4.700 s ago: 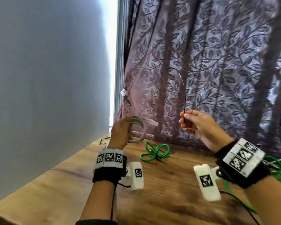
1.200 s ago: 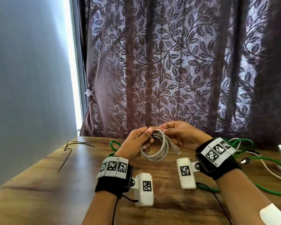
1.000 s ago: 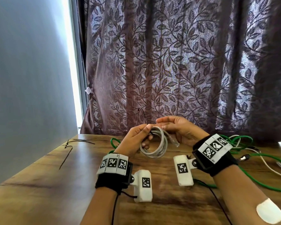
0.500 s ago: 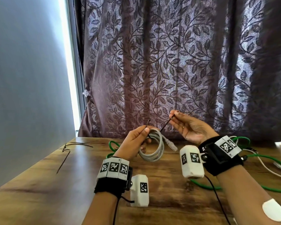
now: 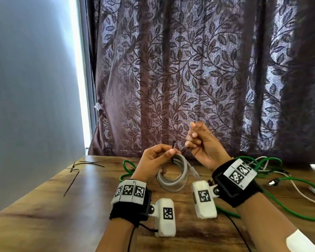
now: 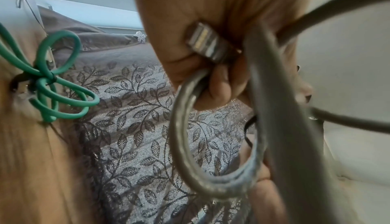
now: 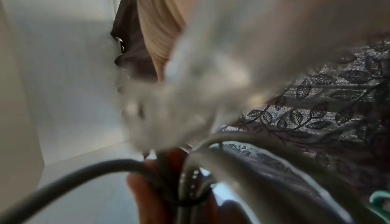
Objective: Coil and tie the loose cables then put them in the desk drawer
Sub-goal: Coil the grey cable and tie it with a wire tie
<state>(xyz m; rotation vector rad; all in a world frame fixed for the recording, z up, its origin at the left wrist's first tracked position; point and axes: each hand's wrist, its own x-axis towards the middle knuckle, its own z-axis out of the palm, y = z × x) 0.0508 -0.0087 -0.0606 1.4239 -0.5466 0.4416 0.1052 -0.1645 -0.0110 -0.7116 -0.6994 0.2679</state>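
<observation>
A grey coiled cable [image 5: 173, 177] hangs just above the wooden desk [image 5: 62, 206]. My left hand [image 5: 168, 151] pinches the coil at its top, where a black zip tie [image 5: 174, 142] wraps the loops. My right hand [image 5: 191, 140] is curled round the tie's tail, up and to the right of the coil. The left wrist view shows the coil [image 6: 185, 144] and its clear connector [image 6: 209, 47] against my palm. The right wrist view is blurred; the tie loop [image 7: 190, 201] circles the grey strands.
A tied green cable bundle [image 5: 125, 168] lies behind my left hand, also the green cable bundle [image 6: 52, 86]. Loose green cables [image 5: 262, 160] and a white cable [image 5: 302, 191] sprawl at the right. Spare black zip ties [image 5: 76, 170] lie at the left. A curtain [image 5: 189, 70] hangs behind the desk.
My right hand brought the zip tie to the coil, threaded it, then pulled the tail up and right, curling round it. My left hand kept holding the coil.
</observation>
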